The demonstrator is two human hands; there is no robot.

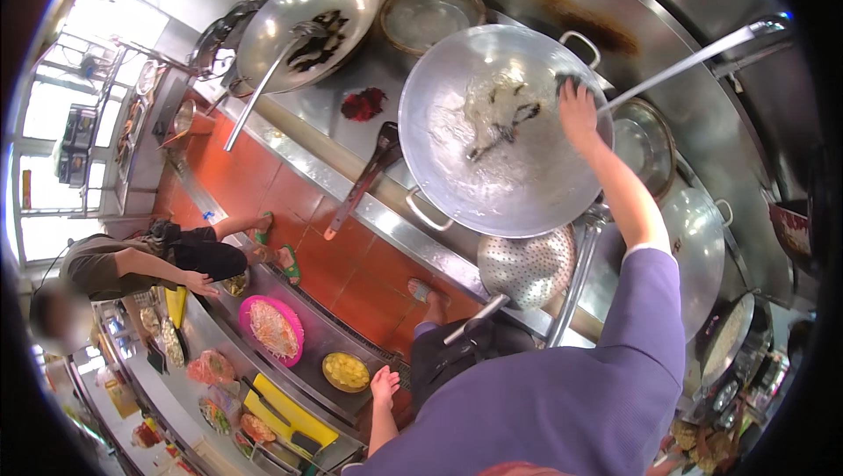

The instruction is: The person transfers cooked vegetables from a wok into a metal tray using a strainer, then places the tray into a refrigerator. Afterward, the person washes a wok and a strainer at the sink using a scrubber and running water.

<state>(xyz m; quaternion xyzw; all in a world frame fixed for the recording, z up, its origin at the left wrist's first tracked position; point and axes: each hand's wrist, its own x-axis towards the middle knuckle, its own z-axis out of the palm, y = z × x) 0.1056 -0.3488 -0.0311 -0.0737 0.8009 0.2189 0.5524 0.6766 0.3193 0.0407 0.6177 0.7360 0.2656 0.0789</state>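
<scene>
My right hand (578,114) presses a dark scouring pad (566,83) against the inner wall of a large metal wok (448,179), near its far right rim. Water and several dark scraps (504,133) lie in the bottom of this wok, which has a loop handle on each of two sides. Low by my side, my left hand (385,385) is held away from the stove with its fingers apart and nothing in it. Beneath the wok's near edge rests a perforated metal strainer (527,268) with a tubular handle.
Another wok (263,54) holds dark residue and a long-handled ladle (263,91). A wooden-handled tool (362,179) and a red clump (363,104) lie on the stove. A co-worker (145,265) stands at the left by a counter with a pink basket (299,351) and a yellow cutting board (309,420).
</scene>
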